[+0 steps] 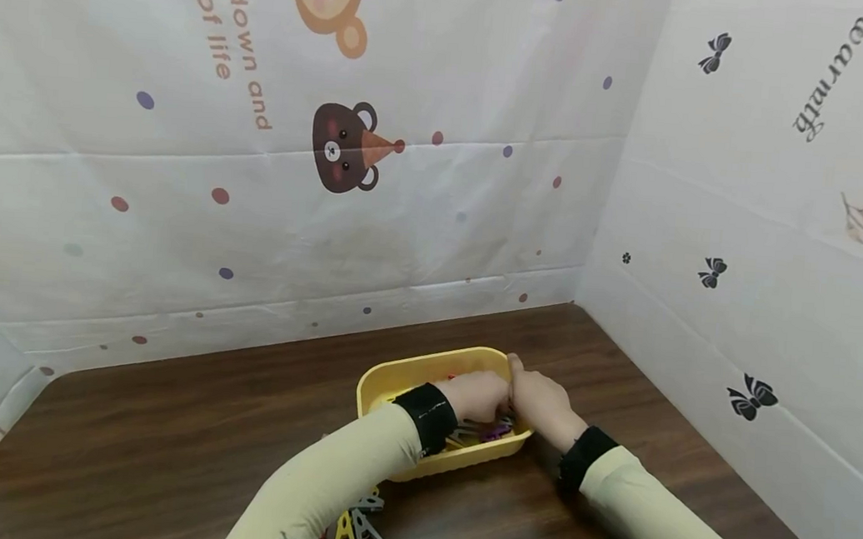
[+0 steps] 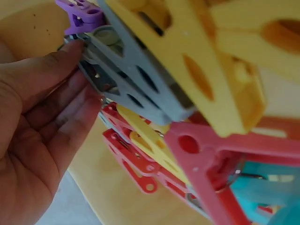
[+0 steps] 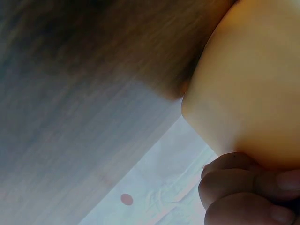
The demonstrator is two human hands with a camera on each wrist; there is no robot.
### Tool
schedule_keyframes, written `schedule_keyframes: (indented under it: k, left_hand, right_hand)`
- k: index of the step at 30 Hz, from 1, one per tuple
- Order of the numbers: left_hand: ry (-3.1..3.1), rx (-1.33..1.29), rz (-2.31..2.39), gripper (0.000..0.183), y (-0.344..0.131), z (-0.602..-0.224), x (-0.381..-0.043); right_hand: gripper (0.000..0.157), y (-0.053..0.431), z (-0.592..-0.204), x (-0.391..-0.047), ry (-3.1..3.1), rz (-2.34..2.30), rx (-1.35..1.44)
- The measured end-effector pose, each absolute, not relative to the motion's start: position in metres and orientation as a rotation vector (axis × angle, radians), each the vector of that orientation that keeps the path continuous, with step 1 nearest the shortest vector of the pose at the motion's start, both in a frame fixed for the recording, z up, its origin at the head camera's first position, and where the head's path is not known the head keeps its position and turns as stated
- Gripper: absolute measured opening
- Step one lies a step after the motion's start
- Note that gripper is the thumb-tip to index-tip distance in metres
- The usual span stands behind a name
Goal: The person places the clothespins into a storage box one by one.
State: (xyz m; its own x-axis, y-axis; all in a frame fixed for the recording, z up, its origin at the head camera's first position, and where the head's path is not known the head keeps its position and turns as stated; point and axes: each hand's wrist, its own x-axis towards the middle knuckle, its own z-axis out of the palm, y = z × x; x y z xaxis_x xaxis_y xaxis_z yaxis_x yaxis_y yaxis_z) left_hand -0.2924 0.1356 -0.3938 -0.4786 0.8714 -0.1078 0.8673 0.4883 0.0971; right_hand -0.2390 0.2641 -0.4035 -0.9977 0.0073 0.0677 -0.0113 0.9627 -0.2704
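Observation:
A yellow plastic basket [image 1: 424, 369] stands on the table with clothespins inside. My left hand [image 1: 478, 396] reaches into its right part. In the left wrist view, the thumb and fingers of that hand [image 2: 42, 108] pinch the end of a grey clothespin [image 2: 126, 75]. Around it are a purple clothespin [image 2: 86, 16], yellow clothespins [image 2: 201, 70] and red clothespins [image 2: 136, 159], large and close to the camera. My right hand [image 1: 542, 402] is at the basket's right rim, fingers curled against the wall in the right wrist view; its inner side is hidden.
On the brown wooden table [image 1: 187, 436], a yellow clothespin [image 1: 344, 535] and grey clothespins [image 1: 364, 528] lie in front of the basket, partly behind my left sleeve [image 1: 335, 471]. A printed white curtain [image 1: 442, 220] borders the back and right side.

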Motion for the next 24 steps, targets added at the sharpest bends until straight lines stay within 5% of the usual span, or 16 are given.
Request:
schedule_keyframes:
  k: [11, 24]
  left_hand:
    - [2.543, 1.516, 0.125, 0.014, 0.125, -0.394, -0.297]
    - [2.602, 1.441, 0.439, 0.024, 0.052, -0.320, -0.281]
  right_hand:
    - [0.049, 0.261, -0.404, -0.238, -3.036, 0.384, -0.024]
    - [0.058, 0.264, -0.402, -0.242, -3.102, 0.466, -0.112]
